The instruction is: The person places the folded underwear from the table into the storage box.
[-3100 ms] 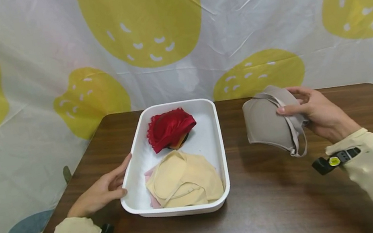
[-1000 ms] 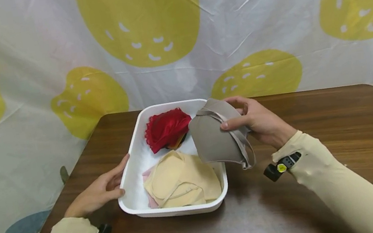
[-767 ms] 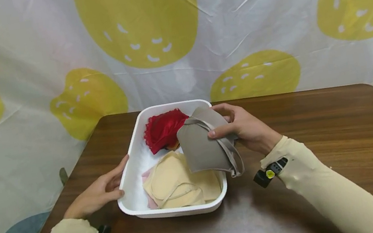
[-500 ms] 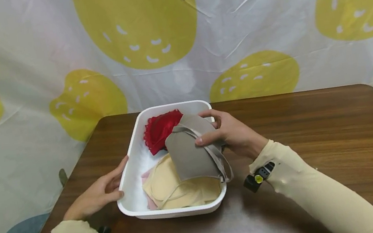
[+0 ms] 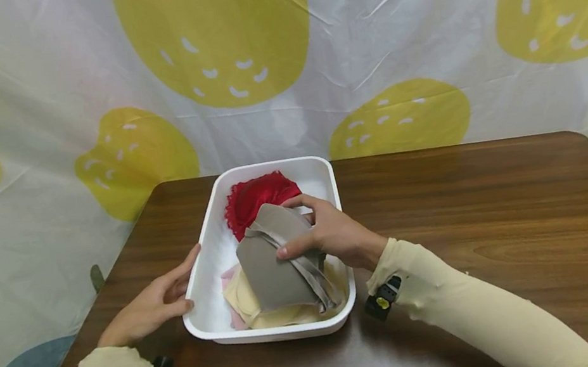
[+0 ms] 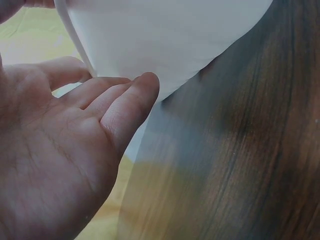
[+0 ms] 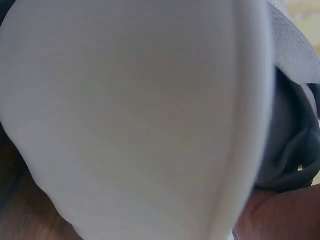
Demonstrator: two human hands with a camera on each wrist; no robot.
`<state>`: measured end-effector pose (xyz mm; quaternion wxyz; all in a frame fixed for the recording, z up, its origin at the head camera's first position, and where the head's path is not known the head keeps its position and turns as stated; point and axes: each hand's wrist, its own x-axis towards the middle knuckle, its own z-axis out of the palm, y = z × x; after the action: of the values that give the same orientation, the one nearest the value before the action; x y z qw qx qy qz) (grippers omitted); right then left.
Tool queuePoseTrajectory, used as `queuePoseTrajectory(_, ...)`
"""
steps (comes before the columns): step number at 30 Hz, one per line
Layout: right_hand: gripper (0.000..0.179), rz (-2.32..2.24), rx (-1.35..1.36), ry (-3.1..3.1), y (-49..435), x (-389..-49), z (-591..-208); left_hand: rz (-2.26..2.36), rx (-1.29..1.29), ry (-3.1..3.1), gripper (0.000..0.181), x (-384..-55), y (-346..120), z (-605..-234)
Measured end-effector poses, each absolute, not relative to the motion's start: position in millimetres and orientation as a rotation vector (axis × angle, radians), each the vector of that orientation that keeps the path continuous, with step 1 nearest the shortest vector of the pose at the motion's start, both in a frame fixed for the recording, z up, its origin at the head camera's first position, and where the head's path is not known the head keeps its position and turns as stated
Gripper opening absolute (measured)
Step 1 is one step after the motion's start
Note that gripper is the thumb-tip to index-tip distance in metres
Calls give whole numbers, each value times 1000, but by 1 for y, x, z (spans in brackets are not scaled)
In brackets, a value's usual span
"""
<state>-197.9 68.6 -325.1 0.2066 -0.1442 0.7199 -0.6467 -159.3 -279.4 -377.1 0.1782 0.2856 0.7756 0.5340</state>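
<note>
My right hand (image 5: 339, 235) holds a folded grey bra (image 5: 270, 274) by its band, thumb on the near face and fingers behind. The bra hangs tilted inside a white plastic tray (image 5: 206, 316), overlapping a folded beige garment (image 5: 286, 317) there. A red lace-edged bra (image 5: 258, 197) lies at the tray's far end. My left hand (image 5: 152, 305) rests against the tray's left side, its fingers (image 6: 135, 102) extended along the outer wall in the left wrist view. In the right wrist view the tray's outer wall hides most of the grey bra.
A pink piece of cloth (image 5: 236, 316) peeks out from under the beige garment. The tray stands on a brown wooden table (image 5: 485, 224). Behind the table hangs a white curtain (image 5: 263, 134) with yellow fruit prints.
My right hand has carried the grey bra leftward from over the table, then down into the tray above the beige garment. The left hand stays at the tray's side.
</note>
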Motion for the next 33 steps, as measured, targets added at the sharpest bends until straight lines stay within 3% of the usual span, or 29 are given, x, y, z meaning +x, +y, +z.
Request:
queuePoseTrajectory(6,75,-1662,-495,2070,68,-196,-327,1518,846,2181,87,-161,-278,-376)
queuePoseTrajectory(16,74,-1131,-905,2516,67,-196,-332,1531,898,2144,87,-161,-276,-373)
queuePoseTrajectory(21,60,-886,-1064,2605,67,-196,-333,1510,856,2164,86,-162,-276,-375)
queuePoseTrajectory(33,56,-574,-1100,2633,62,-194,-331,1447,851,2242,84,-162,-280,-372)
